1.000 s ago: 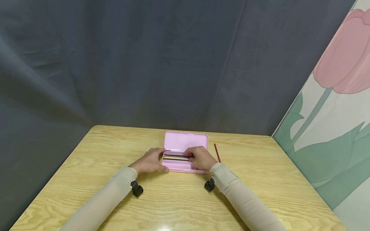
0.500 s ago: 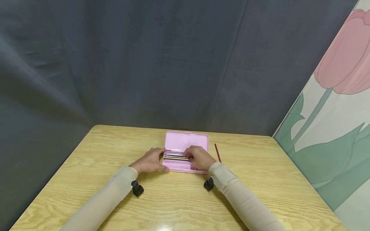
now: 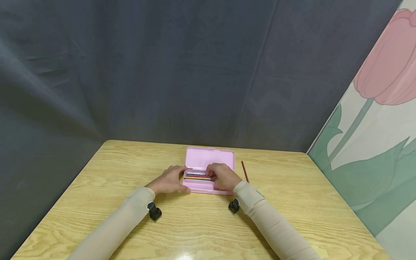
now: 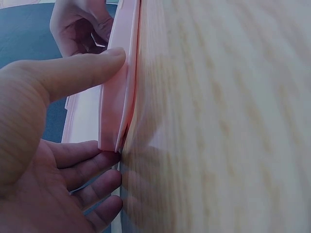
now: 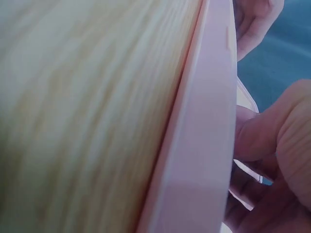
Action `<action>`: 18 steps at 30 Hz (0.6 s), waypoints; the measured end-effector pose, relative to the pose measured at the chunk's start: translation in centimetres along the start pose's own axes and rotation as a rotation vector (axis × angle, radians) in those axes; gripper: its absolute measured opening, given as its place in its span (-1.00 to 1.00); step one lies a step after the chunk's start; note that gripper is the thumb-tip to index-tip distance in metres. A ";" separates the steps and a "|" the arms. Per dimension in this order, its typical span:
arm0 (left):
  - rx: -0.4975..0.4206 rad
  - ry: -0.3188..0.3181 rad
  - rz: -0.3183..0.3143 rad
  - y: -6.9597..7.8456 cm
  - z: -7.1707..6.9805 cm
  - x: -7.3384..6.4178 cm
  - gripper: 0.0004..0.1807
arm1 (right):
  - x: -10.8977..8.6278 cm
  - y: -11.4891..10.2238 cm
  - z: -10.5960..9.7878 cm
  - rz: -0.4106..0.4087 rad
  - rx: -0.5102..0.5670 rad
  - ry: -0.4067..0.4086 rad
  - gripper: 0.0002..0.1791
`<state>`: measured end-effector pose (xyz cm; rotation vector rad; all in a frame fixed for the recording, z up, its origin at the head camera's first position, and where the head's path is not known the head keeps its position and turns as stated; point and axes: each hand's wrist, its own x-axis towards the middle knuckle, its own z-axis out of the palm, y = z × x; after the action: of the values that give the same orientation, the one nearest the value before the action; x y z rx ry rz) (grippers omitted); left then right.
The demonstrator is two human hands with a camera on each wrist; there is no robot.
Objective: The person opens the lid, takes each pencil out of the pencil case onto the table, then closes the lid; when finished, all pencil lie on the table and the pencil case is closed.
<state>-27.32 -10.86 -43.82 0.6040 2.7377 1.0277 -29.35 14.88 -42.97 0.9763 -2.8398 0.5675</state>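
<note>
Pencils [image 3: 197, 178] in pink case [image 3: 199, 185] — right hand [image 3: 224, 177], fingers round them; left hand [image 3: 169, 181], fingers round case end.

Edged the right hand [image 3: 225, 177] slightly leftward over the pink case [image 3: 209, 158] since a second ago, with the pencils [image 3: 196, 178] inside slightly shifted too.

Your left sleeve [image 3: 112, 225] and right sleeve [image 3: 277, 225]: long, beige, close-fitting — right creased crosswise, left smoother. Each ends in a wide cuff [image 3: 249, 198]. Your left wrist camera [image 3: 155, 213] and right wrist camera [image 3: 233, 206] — 2 small, black, blocky units. Left hand [image 3: 168, 181], right hand [image 3: 225, 177]: bare.
</note>
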 end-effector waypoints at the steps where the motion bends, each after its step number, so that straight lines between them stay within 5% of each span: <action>1: 0.000 -0.001 0.001 -0.1 0.0 0.0 0.01 | 0.0 0.1 0.0 0.005 0.019 0.003 -0.62; 10: -0.017 0.002 0.007 -0.2 0.0 0.0 -0.01 | 0.1 0.6 0.4 -0.002 0.069 0.030 -0.67; 18: 0.002 0.002 0.011 -0.1 -0.1 0.0 -0.01 | -0.5 -0.2 -1.6 0.026 0.121 0.128 -0.72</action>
<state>-27.39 -10.93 -43.83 0.6194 2.7408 1.0283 -28.85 15.59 -41.53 0.8868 -2.7365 0.7830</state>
